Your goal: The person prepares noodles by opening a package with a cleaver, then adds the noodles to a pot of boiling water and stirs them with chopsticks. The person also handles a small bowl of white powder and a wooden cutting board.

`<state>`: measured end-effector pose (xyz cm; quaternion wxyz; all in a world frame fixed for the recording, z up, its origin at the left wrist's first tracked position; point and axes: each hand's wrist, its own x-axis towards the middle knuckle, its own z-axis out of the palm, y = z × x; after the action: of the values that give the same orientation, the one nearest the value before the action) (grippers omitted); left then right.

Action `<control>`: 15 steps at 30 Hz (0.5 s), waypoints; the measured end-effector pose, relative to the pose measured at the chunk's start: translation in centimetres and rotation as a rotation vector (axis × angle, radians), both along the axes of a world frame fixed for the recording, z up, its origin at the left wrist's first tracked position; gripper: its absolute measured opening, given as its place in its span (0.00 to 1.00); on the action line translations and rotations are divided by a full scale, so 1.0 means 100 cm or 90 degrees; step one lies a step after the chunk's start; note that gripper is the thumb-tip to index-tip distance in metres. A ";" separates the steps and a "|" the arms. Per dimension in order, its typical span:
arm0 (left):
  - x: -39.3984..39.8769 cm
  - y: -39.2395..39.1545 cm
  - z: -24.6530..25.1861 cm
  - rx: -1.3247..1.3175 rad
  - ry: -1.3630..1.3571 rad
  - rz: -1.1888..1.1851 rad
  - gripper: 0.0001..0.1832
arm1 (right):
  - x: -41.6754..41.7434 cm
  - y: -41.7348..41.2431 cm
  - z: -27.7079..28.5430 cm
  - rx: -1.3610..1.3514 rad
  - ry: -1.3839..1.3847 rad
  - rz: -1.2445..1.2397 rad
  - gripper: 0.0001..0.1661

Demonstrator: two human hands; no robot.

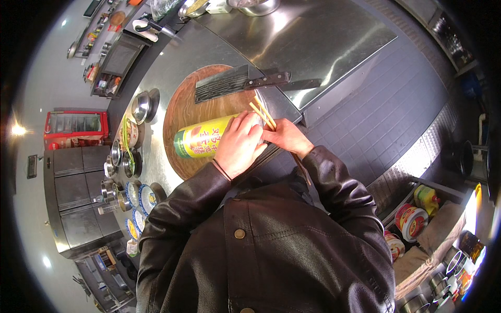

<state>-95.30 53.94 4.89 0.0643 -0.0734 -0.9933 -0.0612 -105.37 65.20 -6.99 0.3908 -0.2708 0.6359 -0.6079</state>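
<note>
A yellow and green cylindrical container (195, 141) bearing writing lies on its side on a round wooden chopping board (184, 105). My left hand (239, 145) is wrapped over its right end, fingers curled across the top. Just right of that end, my right hand (291, 135) grips a pair of wooden chopsticks (263, 111), which stick out up and to the left from the thumb side. The container's right end is mostly hidden by my hands. Beyond them a cleaver (223, 84) lies flat across the board, its dark riveted handle (270, 80) reaching past the edge to the right.
Metal bowls (141, 106) and blue-rimmed plates (148, 199) line the left part of the steel counter (156, 84). A large steel bowl (254, 7) stands at the far end. Right of the counter is a tiled floor (375, 105), with a shelf of tubs (413, 223) at lower right.
</note>
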 end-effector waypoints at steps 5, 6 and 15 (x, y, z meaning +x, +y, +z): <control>0.000 0.000 0.003 0.008 -0.009 -0.007 0.19 | -0.001 -0.001 0.006 0.026 0.053 0.016 0.17; 0.000 0.000 0.003 0.006 -0.011 -0.006 0.19 | 0.000 -0.001 0.009 0.027 0.072 0.012 0.16; -0.002 0.004 -0.001 -0.037 -0.051 0.039 0.26 | 0.005 -0.002 0.020 0.015 0.239 -0.039 0.14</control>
<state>-95.52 54.30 4.77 0.0243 -0.0420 -0.9983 -0.0333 -104.82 65.05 -5.03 0.2496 -0.3553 0.7128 -0.5508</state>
